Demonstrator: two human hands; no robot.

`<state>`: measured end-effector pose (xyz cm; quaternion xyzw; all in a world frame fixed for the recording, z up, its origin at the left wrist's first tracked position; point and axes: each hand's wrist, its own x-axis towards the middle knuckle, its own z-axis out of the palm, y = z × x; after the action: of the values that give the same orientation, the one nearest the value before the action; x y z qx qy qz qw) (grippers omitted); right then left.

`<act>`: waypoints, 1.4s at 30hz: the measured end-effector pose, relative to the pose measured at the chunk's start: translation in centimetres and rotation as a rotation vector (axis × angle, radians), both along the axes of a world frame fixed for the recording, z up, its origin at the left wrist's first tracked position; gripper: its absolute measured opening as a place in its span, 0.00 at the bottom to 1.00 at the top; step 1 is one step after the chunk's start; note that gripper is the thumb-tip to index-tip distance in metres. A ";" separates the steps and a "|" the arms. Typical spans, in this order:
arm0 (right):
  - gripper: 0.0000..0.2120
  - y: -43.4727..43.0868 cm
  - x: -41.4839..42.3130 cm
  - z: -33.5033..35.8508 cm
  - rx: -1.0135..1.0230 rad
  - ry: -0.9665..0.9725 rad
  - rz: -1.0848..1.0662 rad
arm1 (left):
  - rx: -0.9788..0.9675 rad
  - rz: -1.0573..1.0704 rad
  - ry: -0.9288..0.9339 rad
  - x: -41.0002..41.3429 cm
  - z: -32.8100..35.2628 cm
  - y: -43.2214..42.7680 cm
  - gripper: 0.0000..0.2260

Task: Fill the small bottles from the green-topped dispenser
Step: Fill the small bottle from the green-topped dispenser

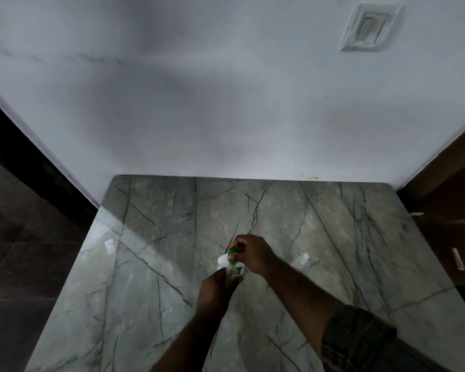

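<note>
A white dispenser (222, 260) with a green top (232, 254) stands near the middle of the grey marble table (151, 264). My right hand (253, 253) is closed over the green top from above. Just in front of it, my left hand (216, 289) grips a small clear bottle (233, 272) held against the dispenser's front; most of the bottle is hidden by my fingers. Another small clear bottle (302, 259) lies on the table to the right, and a small clear one (109, 245) sits far to the left.
A white wall (226, 103) rises right behind the table, with a switch plate (369, 28) at its upper right. Dark floor drops off at the left (24, 251); brown wooden furniture (451, 210) stands at the right.
</note>
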<state>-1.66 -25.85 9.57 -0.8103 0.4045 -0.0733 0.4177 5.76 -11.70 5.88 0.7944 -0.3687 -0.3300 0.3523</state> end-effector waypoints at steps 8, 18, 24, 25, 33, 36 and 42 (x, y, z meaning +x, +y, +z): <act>0.11 0.2 -0.4 -0.3 0.006 -0.002 0.018 | 0.036 -0.015 -0.011 0.2 -0.5 0.0 0.12; 0.11 0.2 -0.6 -0.4 0.003 -0.021 0.020 | 0.034 -0.007 -0.053 0.0 -0.5 -0.2 0.11; 0.10 -0.5 -0.2 0.1 -0.024 -0.003 0.048 | 0.007 0.019 -0.066 0.0 0.3 -0.3 0.10; 0.10 -0.6 -0.2 0.0 -0.025 -0.001 0.048 | 0.006 0.021 -0.067 0.0 0.4 -0.3 0.11; 0.09 -0.4 -0.4 -0.8 -0.022 0.026 0.050 | 0.043 0.008 -0.096 0.0 -0.1 -0.2 0.12; 0.09 -0.7 -0.2 -0.4 -0.048 0.023 0.046 | 0.028 0.010 -0.098 0.0 0.0 -0.5 0.12; 0.12 -0.2 -0.4 -1.8 -0.049 0.063 0.019 | 0.047 -0.003 -0.089 0.0 -0.3 -0.5 0.07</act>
<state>-2.09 -26.07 7.77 -0.8260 0.4079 -0.0537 0.3853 5.76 -12.22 5.58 0.8158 -0.3774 -0.3034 0.3163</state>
